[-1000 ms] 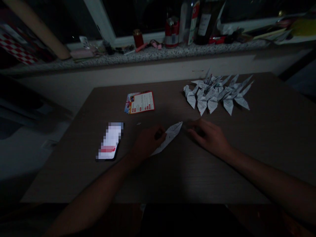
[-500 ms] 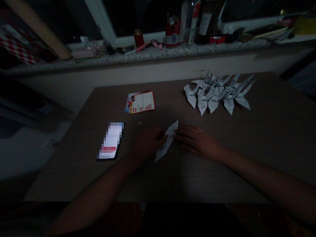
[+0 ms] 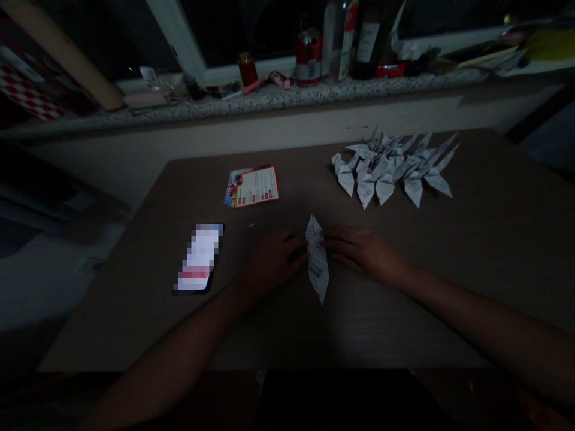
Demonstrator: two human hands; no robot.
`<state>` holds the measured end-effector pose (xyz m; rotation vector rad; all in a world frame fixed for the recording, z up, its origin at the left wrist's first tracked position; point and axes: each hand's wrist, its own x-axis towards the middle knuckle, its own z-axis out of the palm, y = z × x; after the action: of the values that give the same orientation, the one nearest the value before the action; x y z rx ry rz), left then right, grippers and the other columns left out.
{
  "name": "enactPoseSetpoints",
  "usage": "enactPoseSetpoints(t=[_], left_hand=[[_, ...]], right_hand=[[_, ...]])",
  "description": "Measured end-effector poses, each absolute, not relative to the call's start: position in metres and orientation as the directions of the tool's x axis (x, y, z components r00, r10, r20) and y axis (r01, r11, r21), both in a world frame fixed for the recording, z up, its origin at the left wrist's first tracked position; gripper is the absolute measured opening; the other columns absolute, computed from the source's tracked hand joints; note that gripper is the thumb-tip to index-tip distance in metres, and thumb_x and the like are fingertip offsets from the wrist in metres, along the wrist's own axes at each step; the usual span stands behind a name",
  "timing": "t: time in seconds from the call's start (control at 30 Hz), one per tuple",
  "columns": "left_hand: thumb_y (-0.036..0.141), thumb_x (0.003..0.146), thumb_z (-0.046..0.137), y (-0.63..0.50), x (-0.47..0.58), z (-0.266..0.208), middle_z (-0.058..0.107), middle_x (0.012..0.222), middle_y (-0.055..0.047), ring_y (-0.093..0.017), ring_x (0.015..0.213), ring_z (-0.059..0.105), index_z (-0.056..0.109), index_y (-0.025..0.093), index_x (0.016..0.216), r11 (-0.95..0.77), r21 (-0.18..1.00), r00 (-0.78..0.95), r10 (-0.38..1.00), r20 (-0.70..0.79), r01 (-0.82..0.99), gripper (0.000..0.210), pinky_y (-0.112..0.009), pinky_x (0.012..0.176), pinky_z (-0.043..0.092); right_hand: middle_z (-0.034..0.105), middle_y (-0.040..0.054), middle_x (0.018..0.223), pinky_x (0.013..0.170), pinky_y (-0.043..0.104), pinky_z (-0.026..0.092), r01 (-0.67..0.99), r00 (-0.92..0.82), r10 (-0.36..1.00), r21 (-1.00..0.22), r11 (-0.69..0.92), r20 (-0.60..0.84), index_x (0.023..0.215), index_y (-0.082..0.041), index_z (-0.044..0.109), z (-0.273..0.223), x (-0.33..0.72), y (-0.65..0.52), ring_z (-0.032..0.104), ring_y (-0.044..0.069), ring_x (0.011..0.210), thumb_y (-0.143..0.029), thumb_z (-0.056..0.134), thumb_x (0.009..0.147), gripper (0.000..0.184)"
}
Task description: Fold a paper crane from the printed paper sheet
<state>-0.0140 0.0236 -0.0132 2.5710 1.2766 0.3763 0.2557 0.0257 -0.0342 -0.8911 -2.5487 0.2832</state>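
Note:
A narrow folded piece of printed paper [image 3: 318,266], pointed at both ends, stands out pale against the brown table in front of me. My left hand [image 3: 276,257] has its fingers curled at the paper's left edge, its thumb and fingertips against it. From the other side, my right hand [image 3: 359,250] grips the right edge near the upper half with its fingertips, the fingers close together. Further back on the right sits a cluster of several folded paper cranes [image 3: 386,173], made of similar printed paper.
A lit phone [image 3: 200,257] lies left of my hands. Printed cards [image 3: 254,187] rest behind it, with tiny pale slivers [image 3: 250,225] nearby. Along the stone windowsill [image 3: 265,102] stand a red can [image 3: 308,57], a small jar [image 3: 247,69], bottles and clutter.
The folded paper has turned from a slant leaning right to nearly upright in view, its lower end swinging rightward. Both hands stay at its sides. The view has shifted slightly.

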Motion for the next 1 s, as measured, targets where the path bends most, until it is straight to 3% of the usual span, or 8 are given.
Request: enactPoseSetpoints(t=[0.23, 0.37, 0.5, 0.8, 1.0], left_hand=[[0.032, 0.100, 0.062, 0.023, -0.012, -0.014, 0.066, 0.114, -0.008, -0.024, 0.101, 0.065, 0.068, 0.019, 0.119, -0.606, 0.321, 0.606, 0.788, 0.113, 0.728, 0.024, -0.038, 0.087, 0.054], [0.020, 0.098, 0.061, 0.025, -0.015, -0.016, 0.063, 0.127, -0.009, -0.025, 0.114, 0.062, 0.065, 0.019, 0.125, -0.684, 0.306, 0.671, 0.723, 0.166, 0.662, 0.027, -0.039, 0.097, 0.053], [0.020, 0.100, 0.060, 0.028, -0.018, -0.021, 0.062, 0.134, -0.010, -0.025, 0.123, 0.060, 0.062, 0.018, 0.129, -0.752, 0.303, 0.735, 0.650, 0.192, 0.586, 0.029, -0.040, 0.103, 0.052], [0.027, 0.106, 0.052, 0.027, -0.016, -0.028, 0.066, 0.128, -0.010, -0.024, 0.113, 0.066, 0.065, 0.018, 0.125, -0.772, 0.242, 0.749, 0.632, 0.197, 0.588, 0.025, -0.039, 0.094, 0.056], [0.024, 0.102, 0.057, 0.024, -0.015, -0.025, 0.064, 0.132, -0.012, -0.026, 0.113, 0.065, 0.065, 0.018, 0.126, -0.765, 0.223, 0.751, 0.640, 0.163, 0.604, 0.026, -0.040, 0.093, 0.057]], right_hand=[[0.070, 0.0127, 0.135, 0.102, 0.043, 0.058, 0.477, -0.706, 0.616, -0.409, 0.778, 0.349, 0.131, -0.021, 0.069, -0.039, 0.253, 0.024, 0.068, 0.026, 0.123, -0.017, 0.056, 0.102, 0.033], [0.071, 0.0133, 0.132, 0.100, 0.042, 0.060, 0.472, -0.699, 0.617, -0.416, 0.778, 0.361, 0.127, -0.020, 0.070, -0.041, 0.253, 0.025, 0.070, 0.026, 0.119, -0.016, 0.059, 0.100, 0.029], [0.072, 0.0130, 0.130, 0.100, 0.040, 0.060, 0.458, -0.686, 0.617, -0.430, 0.778, 0.386, 0.125, -0.019, 0.071, -0.044, 0.254, 0.026, 0.071, 0.025, 0.117, -0.017, 0.060, 0.100, 0.027], [0.071, 0.0142, 0.130, 0.100, 0.043, 0.060, 0.454, -0.700, 0.603, -0.413, 0.790, 0.383, 0.126, -0.019, 0.069, -0.042, 0.253, 0.026, 0.070, 0.027, 0.118, -0.019, 0.061, 0.100, 0.027], [0.072, 0.0147, 0.131, 0.101, 0.044, 0.060, 0.468, -0.722, 0.586, -0.364, 0.805, 0.368, 0.124, -0.018, 0.071, -0.040, 0.252, 0.026, 0.070, 0.028, 0.119, -0.019, 0.060, 0.100, 0.026]])
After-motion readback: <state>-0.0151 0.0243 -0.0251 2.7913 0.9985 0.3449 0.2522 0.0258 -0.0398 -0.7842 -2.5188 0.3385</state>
